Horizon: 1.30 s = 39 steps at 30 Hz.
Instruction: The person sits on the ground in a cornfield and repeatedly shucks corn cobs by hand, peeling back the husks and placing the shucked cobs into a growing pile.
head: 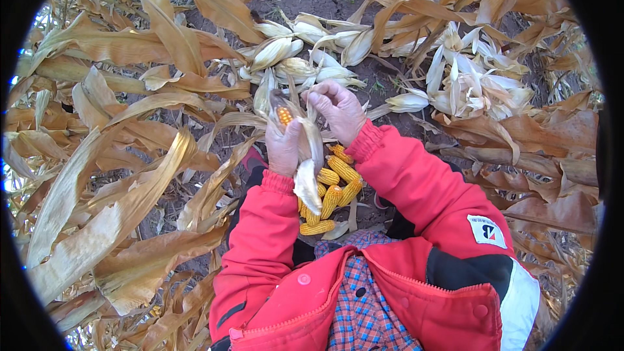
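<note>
My left hand point(282, 148) grips a partly husked ear of corn point(284, 115), its orange-yellow kernels showing near the dark silk at the tip. Pale husk leaves point(312, 141) hang open from the ear along its right side. At the top of the husk, my right hand point(337, 107) pinches a husk strip between thumb and bent fingers. Beneath both hands, several bare yellow corn cobs point(342, 169) lie in a pile on the soil, partly hidden by the hanging husk.
Several unhusked ears point(278, 52) lie in a heap beyond my hands. To the right is a pile of stripped husks point(468, 83). Dry corn stalks and leaves point(141, 44) cover the ground on both sides, with dark soil point(331, 2) showing between them.
</note>
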{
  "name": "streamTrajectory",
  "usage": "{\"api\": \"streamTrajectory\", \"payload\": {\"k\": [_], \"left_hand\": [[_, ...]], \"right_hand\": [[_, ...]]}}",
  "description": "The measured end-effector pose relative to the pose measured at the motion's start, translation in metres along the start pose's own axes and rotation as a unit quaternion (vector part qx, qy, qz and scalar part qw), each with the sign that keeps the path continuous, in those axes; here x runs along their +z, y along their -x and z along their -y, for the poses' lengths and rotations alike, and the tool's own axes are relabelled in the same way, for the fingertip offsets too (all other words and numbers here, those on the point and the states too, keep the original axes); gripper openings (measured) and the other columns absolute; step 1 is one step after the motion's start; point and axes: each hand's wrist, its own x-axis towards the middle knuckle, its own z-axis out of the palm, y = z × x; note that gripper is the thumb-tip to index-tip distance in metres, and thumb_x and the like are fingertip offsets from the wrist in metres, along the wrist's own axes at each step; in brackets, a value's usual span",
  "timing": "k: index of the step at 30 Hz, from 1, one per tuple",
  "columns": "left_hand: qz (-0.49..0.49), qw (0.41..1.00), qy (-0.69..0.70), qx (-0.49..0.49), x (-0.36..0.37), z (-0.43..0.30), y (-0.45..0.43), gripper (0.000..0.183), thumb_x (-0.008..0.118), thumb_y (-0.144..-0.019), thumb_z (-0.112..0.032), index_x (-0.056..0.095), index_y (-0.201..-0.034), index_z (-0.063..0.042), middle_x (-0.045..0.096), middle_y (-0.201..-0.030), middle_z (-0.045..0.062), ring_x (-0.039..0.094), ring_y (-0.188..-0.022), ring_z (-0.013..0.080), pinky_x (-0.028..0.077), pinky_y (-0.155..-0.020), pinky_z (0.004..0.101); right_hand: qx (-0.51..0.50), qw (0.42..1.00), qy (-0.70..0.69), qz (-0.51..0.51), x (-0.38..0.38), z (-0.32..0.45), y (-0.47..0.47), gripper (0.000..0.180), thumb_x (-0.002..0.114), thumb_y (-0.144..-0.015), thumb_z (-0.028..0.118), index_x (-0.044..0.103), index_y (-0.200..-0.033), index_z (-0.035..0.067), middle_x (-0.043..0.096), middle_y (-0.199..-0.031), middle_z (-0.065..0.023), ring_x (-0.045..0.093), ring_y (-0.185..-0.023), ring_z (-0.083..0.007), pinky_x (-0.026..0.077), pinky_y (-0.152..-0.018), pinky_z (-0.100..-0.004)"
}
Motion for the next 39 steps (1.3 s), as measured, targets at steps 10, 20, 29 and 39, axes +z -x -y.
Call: {"api": "streamTrajectory", "payload": {"k": [10,20,29,39], "left_hand": [[-0.03,0.975,0.208,-0.064,-0.028,-0.02,-0.012,0.047,0.068,-0.092,-0.051,0.058,-0.114,-0.011,0.065,-0.097,0.008,0.067,-0.081,0.0232,0.059,-0.073,0.0367],[-0.138,0.99,0.006,0.03,-0.057,-0.027,-0.012,0.063,0.042,-0.104,-0.056,0.052,-0.133,-0.001,0.063,-0.117,0.009,0.062,-0.101,0.0185,0.051,-0.092,0.032],[-0.087,0.992,-0.086,0.015,-0.038,-0.034,-0.008,0.062,0.038,-0.105,-0.058,0.06,-0.12,-0.001,0.066,-0.102,0.005,0.063,-0.091,0.0147,0.052,-0.082,0.0297],[-0.028,0.994,-0.108,0.001,-0.007,-0.018,0.0,0.065,0.031,-0.107,-0.053,0.06,-0.12,0.003,0.068,-0.107,0.011,0.066,-0.095,0.0199,0.054,-0.083,0.033]], "right_hand": [[0.179,0.938,0.053,0.292,-0.008,0.003,0.028,0.014,0.059,-0.102,0.022,0.06,-0.104,0.009,0.059,-0.084,0.003,0.057,-0.073,-0.0102,0.048,-0.066,-0.0277],[0.176,0.905,0.151,0.356,-0.018,0.009,0.032,0.005,0.059,-0.097,0.011,0.06,-0.093,0.008,0.06,-0.07,-0.0007,0.06,-0.062,-0.0108,0.049,-0.057,-0.0273],[0.164,0.942,-0.256,0.142,-0.021,0.055,-0.018,0.008,0.054,-0.102,0.009,0.061,-0.106,0.01,0.057,-0.072,0.0014,0.042,-0.05,-0.0064,0.042,-0.053,-0.0238],[0.025,0.95,0.28,0.136,0.014,0.029,0.004,0.058,0.076,-0.088,0.035,0.058,-0.127,-0.003,0.07,-0.108,-0.0157,0.066,-0.085,-0.0194,0.054,-0.078,-0.034]]}}
